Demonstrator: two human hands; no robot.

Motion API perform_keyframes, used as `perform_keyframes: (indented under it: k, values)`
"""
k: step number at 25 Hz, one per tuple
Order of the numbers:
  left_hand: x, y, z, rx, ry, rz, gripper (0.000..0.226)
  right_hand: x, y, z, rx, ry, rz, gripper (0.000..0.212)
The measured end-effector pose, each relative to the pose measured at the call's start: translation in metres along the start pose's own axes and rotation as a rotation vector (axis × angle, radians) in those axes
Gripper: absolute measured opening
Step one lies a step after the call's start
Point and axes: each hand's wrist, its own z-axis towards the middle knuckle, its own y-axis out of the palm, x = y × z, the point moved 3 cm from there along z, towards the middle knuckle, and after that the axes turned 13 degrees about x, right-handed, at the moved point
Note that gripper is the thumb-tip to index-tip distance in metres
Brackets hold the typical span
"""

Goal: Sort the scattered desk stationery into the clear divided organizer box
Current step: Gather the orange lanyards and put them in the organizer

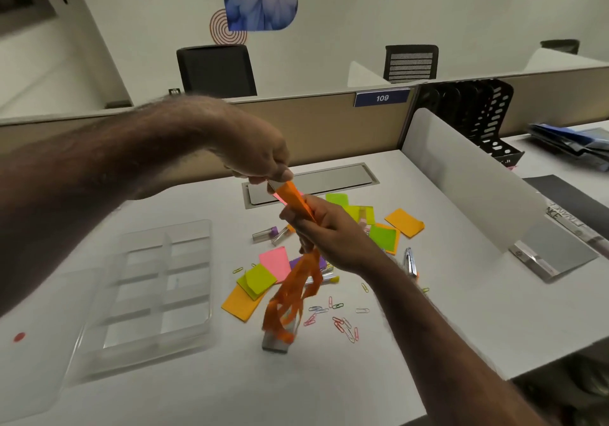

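Observation:
An orange ribbon hangs above the desk, held by both hands. My left hand pinches its flat top end. My right hand grips it lower down, and loose loops dangle below with a grey block at the bottom. The clear divided organizer box lies on the desk at the left, its compartments bare. Sticky notes in green, orange and pink lie scattered in the middle, with coloured paper clips in front of them.
Small clear tubes lie behind the notes, a metal clip tool to the right. The box's clear lid lies at the left. A frosted divider panel bounds the desk on the right, a black file rack behind it.

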Motion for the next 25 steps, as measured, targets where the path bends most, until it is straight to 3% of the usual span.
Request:
perform_keyframes:
  k: [6,9,15,18,20,25]
  values:
    - [-0.039,0.056,-0.003,-0.047,0.011,-0.39,0.037,0.012,-0.009,-0.014,-0.073,0.065,-0.109,0.017]
    - [-0.033,0.102,-0.005,0.005,0.114,-0.683,0.042,0.006,-0.011,-0.016,-0.109,0.032,-0.193,0.01]
    - [0.006,0.158,-0.018,0.183,0.1,-1.131,0.04,-0.005,-0.009,-0.012,-0.15,-0.025,-0.258,0.024]
    - [0.023,0.171,-0.02,0.368,0.042,-1.255,0.052,-0.008,-0.007,-0.009,-0.169,-0.027,-0.263,0.018]
    - [0.03,0.179,-0.016,0.454,-0.057,-1.324,0.046,-0.01,-0.005,-0.008,-0.165,-0.017,-0.256,0.017]
    - [0.04,0.194,-0.008,0.458,-0.123,-1.41,0.037,-0.013,0.0,-0.006,-0.135,0.03,-0.239,0.013]
